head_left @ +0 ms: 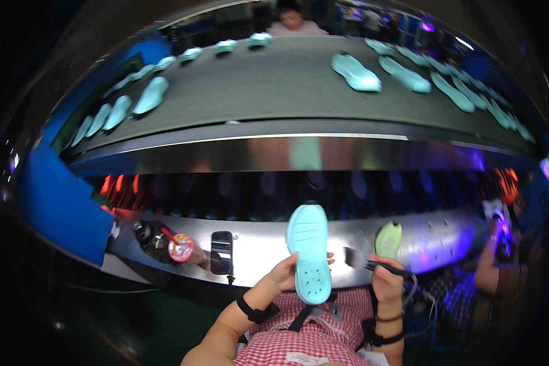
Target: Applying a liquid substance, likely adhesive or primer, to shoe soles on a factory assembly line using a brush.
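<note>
In my left hand (pixel 283 273) is a light-blue shoe sole (pixel 308 241), gripped at its sides and held up over the front edge of the metal ledge. Grooves cross its upper part and small holes dot the lower end. My right hand (pixel 387 285), a little to the right of it, is closed around a black pen-like tool (pixel 391 269) with a thin cable trailing down; its tip points left, apart from the sole. Just beyond the right hand a light-green sole (pixel 387 239) lies on the ledge.
A shiny metal ledge (pixel 259 268) bears a phone (pixel 221 252) and a cup with a red straw (pixel 181 247) on the left. Beyond is a dark conveyor belt (pixel 256 85) with rows of light-blue soles. One person sits across it; another person's arm (pixel 487 274) is at right.
</note>
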`<state>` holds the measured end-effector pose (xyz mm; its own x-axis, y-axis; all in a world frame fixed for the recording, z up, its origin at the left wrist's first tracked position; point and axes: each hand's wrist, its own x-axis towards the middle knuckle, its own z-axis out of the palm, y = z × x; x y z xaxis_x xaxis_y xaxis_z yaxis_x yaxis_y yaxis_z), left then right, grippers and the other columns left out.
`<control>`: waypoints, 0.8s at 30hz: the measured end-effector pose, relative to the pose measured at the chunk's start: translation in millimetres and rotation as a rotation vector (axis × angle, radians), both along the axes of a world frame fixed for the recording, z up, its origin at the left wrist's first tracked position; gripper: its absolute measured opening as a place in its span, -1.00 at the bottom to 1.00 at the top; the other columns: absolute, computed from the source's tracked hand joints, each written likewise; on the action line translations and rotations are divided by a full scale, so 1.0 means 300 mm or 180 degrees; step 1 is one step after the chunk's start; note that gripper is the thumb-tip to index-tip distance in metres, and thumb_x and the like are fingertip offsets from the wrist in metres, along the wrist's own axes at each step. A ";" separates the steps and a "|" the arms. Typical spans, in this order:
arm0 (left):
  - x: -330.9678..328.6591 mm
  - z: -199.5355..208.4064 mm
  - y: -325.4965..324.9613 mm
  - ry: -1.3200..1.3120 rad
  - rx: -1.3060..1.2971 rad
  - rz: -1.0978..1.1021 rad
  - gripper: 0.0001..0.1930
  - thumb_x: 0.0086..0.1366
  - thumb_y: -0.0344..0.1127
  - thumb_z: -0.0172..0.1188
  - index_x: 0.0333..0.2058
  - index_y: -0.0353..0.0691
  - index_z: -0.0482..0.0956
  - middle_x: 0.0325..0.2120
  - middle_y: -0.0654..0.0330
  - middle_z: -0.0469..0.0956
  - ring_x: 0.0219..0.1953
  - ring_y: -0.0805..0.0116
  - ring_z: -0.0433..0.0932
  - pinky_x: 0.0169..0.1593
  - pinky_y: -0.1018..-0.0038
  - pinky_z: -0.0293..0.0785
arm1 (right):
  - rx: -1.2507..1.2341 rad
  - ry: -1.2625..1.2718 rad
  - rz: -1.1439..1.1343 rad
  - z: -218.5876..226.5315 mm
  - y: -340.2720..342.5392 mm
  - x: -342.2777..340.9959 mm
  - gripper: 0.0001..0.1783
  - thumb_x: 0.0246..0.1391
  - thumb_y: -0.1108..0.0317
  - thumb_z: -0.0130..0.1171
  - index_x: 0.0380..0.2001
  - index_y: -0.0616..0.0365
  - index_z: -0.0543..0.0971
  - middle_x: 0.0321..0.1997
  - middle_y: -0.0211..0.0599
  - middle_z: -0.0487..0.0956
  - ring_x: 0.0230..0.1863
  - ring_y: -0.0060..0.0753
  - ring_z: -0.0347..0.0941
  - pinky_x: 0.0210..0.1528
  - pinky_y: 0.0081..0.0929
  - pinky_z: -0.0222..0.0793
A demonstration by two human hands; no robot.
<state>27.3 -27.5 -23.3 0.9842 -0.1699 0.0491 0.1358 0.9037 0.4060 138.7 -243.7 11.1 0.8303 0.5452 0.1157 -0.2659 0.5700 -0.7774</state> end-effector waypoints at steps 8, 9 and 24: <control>0.031 -0.017 -0.131 0.0329 -0.0676 0.0165 -0.03 -0.05 0.54 -0.53 0.11 -0.14 0.12 -0.06 -0.10 0.32 -0.02 -0.06 0.33 0.05 -0.07 0.16 | -0.0890 0.0213 0.0275 -0.060 0.142 0.022 -0.77 -0.14 0.56 0.15 -0.32 0.38 0.52 -0.32 -0.16 0.55 -0.26 -0.43 0.46 -0.12 -0.57 0.31; 0.035 -0.013 -0.137 0.0286 -0.0748 0.0097 -0.05 -0.04 0.54 -0.47 0.09 -0.15 0.16 -0.10 -0.12 0.35 -0.05 -0.05 0.35 0.05 -0.15 0.12 | -0.0919 0.0215 0.0246 -0.055 0.146 0.027 -0.77 -0.14 0.56 0.16 -0.32 0.38 0.52 -0.32 -0.17 0.55 -0.27 -0.45 0.46 -0.12 -0.58 0.31; 0.099 -0.060 -0.112 0.1238 0.0126 0.1608 -0.25 0.14 0.36 -0.51 -0.03 -0.16 0.28 -0.16 0.08 0.38 -0.09 0.17 0.38 0.00 0.23 0.30 | -0.1961 -0.2993 0.0176 0.045 0.165 -0.053 -0.79 -0.25 0.47 0.23 -0.41 0.21 0.58 -0.38 -0.17 0.57 -0.30 -0.30 0.49 -0.22 -0.48 0.37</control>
